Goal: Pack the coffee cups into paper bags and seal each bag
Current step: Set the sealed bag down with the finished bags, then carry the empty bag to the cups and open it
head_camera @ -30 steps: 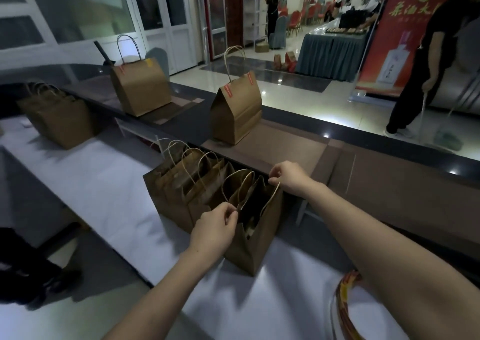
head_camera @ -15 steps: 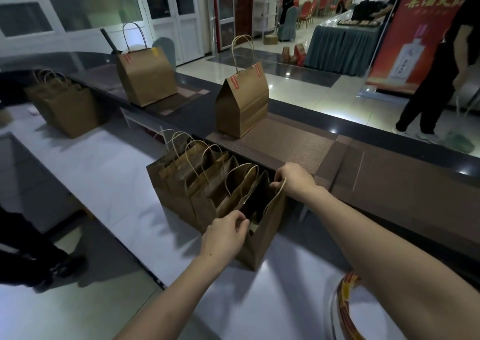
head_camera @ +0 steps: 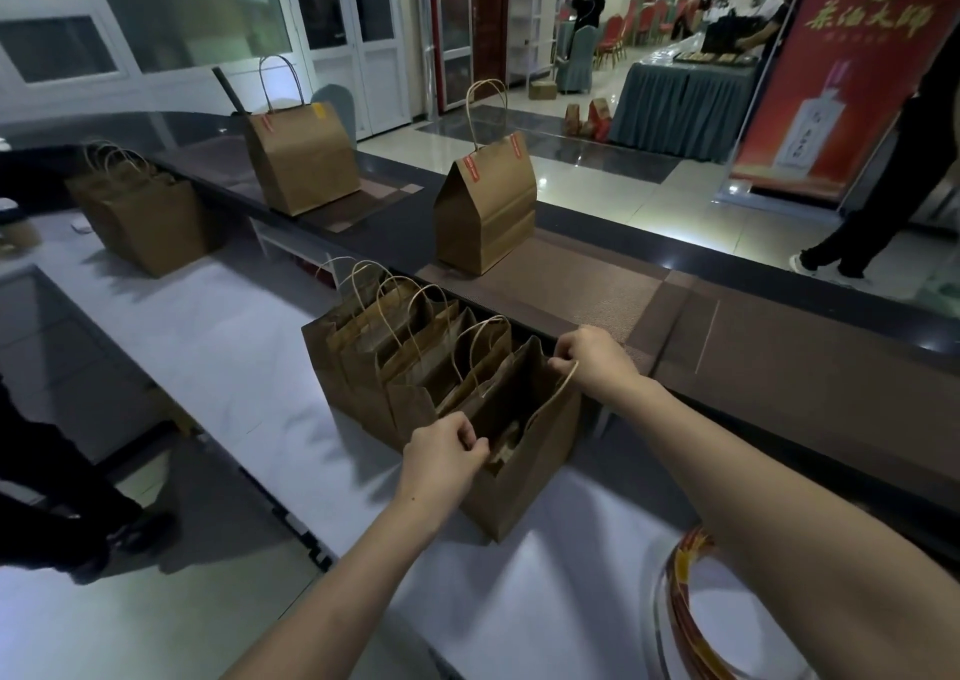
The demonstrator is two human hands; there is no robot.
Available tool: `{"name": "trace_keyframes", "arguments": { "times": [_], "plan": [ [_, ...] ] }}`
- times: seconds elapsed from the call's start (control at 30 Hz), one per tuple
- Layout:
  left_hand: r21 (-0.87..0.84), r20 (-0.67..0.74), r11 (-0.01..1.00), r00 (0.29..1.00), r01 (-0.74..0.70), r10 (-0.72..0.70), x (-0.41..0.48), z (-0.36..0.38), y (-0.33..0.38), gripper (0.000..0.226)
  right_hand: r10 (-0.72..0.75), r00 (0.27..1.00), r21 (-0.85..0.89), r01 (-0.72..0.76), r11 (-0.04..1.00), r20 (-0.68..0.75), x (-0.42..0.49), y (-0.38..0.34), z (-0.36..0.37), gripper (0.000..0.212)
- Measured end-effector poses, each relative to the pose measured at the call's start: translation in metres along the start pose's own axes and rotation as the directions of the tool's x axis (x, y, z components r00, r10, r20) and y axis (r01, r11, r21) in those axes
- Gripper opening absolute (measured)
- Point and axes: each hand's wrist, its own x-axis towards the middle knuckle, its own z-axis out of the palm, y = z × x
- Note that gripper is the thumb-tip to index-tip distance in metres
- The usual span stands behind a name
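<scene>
Mouth of front bag [head_camera: 530,471] now wider; left hand [head_camera: 441,453] grip pinches near rim, right hand [head_camera: 589,362] grip pinches far rim. Pull evenly, base flat on table [head_camera: 208,326].

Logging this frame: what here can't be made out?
- Head view: inside of the open bag, pinched by left hand and right hand; darkness hides its contents.
- Head view: striped roll, cut off by the frame edge and right forearm.
- Head view: print on the sealed bag's red stickers, too small.
</scene>
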Motion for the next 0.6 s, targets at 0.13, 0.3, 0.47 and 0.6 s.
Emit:
{"name": "trace_keyframes", "arguments": {
  "times": [0.13,0.3,0.47,0.6],
  "plan": [
    [0.001,-0.015,0.999,0.999,-0.047,0.047,-0.005,-0.014,0.005,0.015,0.073,0.997,0.083,-0.072,0.994,-0.012,-0.022,-0.006,-0.012,0.015],
    [-0.024,0.010,0.994,0.994,-0.105,0.105,-0.009,-0.035,0.010,0.015,0.160,0.984,0.137,-0.148,0.979,-0.080,-0.060,-0.021,-0.027,0.016],
    [-0.007,0.046,0.978,0.977,-0.206,0.206,-0.019,-0.060,0.011,0.016,0.262,0.951,0.197,-0.229,0.953,-0.163,-0.115,-0.034,-0.037,0.010],
    [-0.002,0.058,0.960,0.958,-0.280,0.279,-0.026,-0.073,0.015,0.017,0.347,0.911,0.266,-0.286,0.921,-0.222,-0.158,-0.040,-0.042,0.008]
  ]
}}
